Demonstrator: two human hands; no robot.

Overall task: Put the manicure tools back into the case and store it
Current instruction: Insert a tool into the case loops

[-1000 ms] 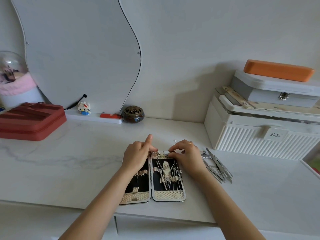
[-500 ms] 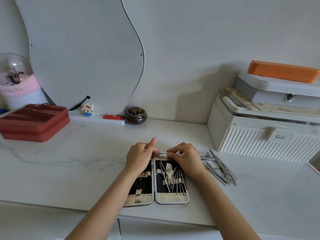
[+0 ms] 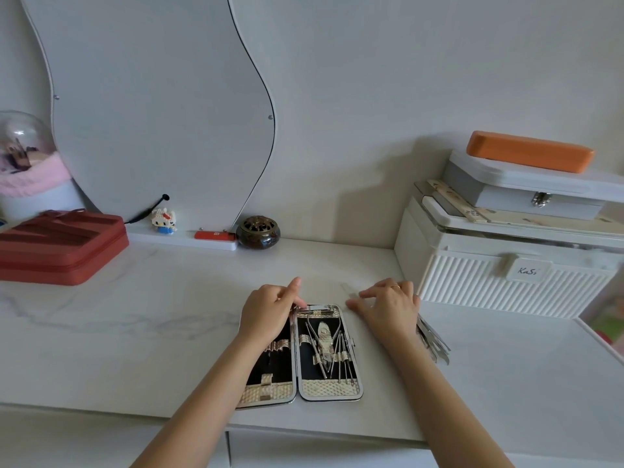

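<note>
the case is lying opened flat on the white worktop, its two halves side by side between the person's forearms. the left hand is resting on the far end of the case's left half, palm down, wrist bent slightly, with its fingers curling loosely toward the hinge and the thumb sticking up and away from the worktop; its fingertips are touching the case near the top of the hinge, but whether they are pinching anything is impossible to tell. the left forearm is covering much of that left half. the right hand is hovering just right of the case's far right corner, palm down, fingers relaxed and spread a little, pointing left toward the case and gripping nothing; a ring is showing on one finger. the case's right half, just left of this hand, is holding several tools under its straps, among them nippers and a row of thin picks. the loose manicure tools are lying in a heap on the worktop just under and behind the right wrist, partly hidden by it. farther beyond the right hand a ribbed white box is standing against the wall.
</note>
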